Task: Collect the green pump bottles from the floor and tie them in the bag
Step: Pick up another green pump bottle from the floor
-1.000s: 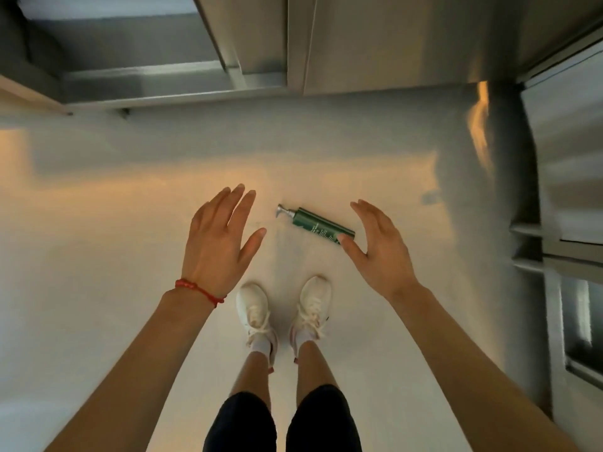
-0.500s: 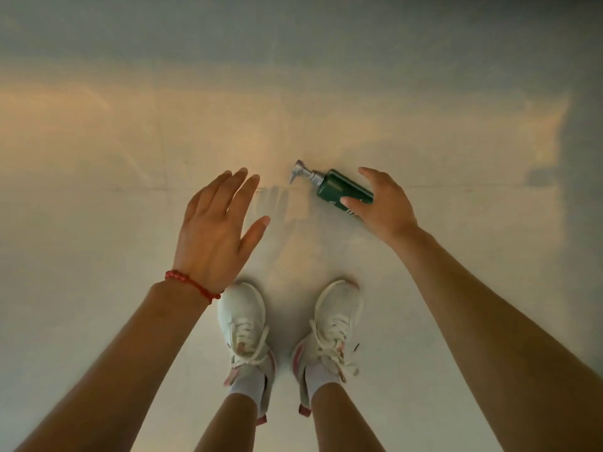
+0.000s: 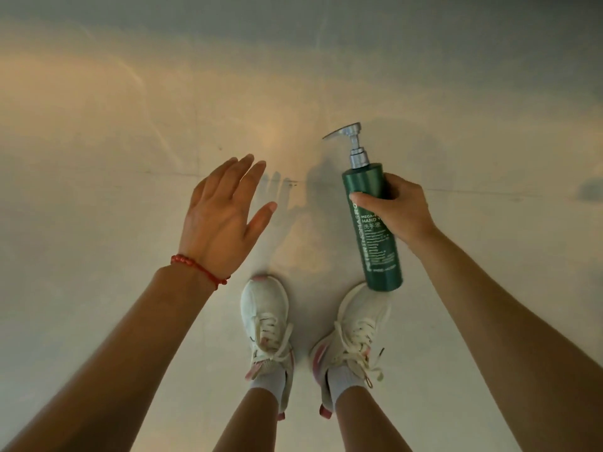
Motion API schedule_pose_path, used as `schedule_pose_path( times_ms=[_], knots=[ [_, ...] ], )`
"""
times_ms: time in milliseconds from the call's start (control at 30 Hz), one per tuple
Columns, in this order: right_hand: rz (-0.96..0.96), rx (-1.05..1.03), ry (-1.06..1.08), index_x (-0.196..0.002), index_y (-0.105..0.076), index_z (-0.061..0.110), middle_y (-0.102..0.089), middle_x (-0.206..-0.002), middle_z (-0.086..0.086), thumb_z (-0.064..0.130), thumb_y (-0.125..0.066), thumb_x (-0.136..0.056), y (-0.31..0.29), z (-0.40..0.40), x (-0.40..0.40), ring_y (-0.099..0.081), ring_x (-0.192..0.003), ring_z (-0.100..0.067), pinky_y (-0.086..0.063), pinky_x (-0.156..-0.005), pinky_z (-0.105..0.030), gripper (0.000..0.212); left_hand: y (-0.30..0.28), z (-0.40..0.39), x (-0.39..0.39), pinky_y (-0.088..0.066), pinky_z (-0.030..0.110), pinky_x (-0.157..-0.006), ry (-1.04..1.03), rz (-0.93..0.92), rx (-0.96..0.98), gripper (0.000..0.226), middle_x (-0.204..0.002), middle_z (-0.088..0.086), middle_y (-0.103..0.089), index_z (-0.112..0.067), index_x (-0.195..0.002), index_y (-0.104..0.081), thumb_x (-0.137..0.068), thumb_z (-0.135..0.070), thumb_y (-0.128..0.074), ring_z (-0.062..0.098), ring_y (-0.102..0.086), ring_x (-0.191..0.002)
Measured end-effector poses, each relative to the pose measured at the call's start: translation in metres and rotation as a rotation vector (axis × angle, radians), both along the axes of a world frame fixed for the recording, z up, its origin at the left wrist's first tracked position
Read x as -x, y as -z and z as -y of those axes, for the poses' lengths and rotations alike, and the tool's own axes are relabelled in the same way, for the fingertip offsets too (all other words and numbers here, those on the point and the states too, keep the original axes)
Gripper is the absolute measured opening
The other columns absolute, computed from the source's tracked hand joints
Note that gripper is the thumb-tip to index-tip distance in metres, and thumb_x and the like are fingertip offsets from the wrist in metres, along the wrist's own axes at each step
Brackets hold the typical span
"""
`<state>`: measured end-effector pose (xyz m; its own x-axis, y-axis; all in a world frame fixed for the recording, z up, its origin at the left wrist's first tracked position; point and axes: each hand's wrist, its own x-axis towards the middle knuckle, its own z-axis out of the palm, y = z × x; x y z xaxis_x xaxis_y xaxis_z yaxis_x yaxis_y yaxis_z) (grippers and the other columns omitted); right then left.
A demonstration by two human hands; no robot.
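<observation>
My right hand [image 3: 396, 208] grips a tall dark green pump bottle [image 3: 375, 243] around its upper half. The bottle has white lettering and a silver pump head pointing away from me, and it hangs lifted above the floor, its base over my right shoe. My left hand [image 3: 222, 216] hovers to the left with fingers spread and straight, holding nothing. It wears a red cord bracelet at the wrist. No bag is in view.
A pale, glossy floor [image 3: 114, 158] fills the view, with warm light reflected across it. My two white sneakers [image 3: 266, 324] stand at the bottom centre, directly below the hands. A thin seam line crosses the floor behind the hands.
My right hand has closed round the bottle, lifted it off the floor and turned it with the pump pointing away. The left hand stays open in about the same place.
</observation>
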<state>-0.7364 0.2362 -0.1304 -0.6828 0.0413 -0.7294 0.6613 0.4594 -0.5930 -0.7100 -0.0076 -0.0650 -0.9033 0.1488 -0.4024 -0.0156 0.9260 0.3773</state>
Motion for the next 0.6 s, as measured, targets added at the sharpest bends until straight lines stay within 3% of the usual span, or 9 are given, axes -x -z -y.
schedule_pose_path(
  times_ms=[167, 433, 600],
  knots=[
    [0.038, 0.250, 0.212, -0.082, -0.068, 0.023, -0.071, -0.068, 0.013, 0.018, -0.075, -0.072, -0.088, 0.035, 0.003, -0.066, -0.063, 0.002, -0.048, -0.053, -0.009, 0.013, -0.059, 0.008, 0.003, -0.036, 0.050, -0.100, -0.077, 0.012, -0.030, 0.058, -0.136, 0.019, -0.046, -0.005, -0.131, -0.041, -0.088, -0.042, -0.031, 0.036, -0.040, -0.127],
    [-0.004, 0.354, 0.169, -0.082, -0.067, 0.026, -0.073, -0.070, 0.018, 0.017, -0.074, -0.072, -0.246, 0.083, 0.025, -0.067, -0.067, 0.002, -0.048, -0.055, -0.008, 0.016, -0.197, 0.039, 0.004, -0.035, 0.048, -0.101, -0.204, -0.044, -0.039, 0.055, -0.135, 0.019, -0.048, -0.006, -0.131, -0.042, -0.089, -0.041, -0.036, 0.036, -0.042, -0.125],
    [-0.089, 0.358, 0.125, -0.087, -0.068, 0.027, -0.073, -0.076, 0.016, 0.024, -0.074, -0.070, -0.347, 0.119, 0.049, -0.067, -0.070, 0.000, -0.047, -0.055, -0.008, 0.018, -0.292, 0.069, -0.002, -0.030, 0.045, -0.101, -0.313, -0.091, -0.005, 0.059, -0.134, 0.019, -0.049, -0.006, -0.130, -0.043, -0.091, -0.047, -0.026, 0.036, -0.044, -0.124]
  ],
)
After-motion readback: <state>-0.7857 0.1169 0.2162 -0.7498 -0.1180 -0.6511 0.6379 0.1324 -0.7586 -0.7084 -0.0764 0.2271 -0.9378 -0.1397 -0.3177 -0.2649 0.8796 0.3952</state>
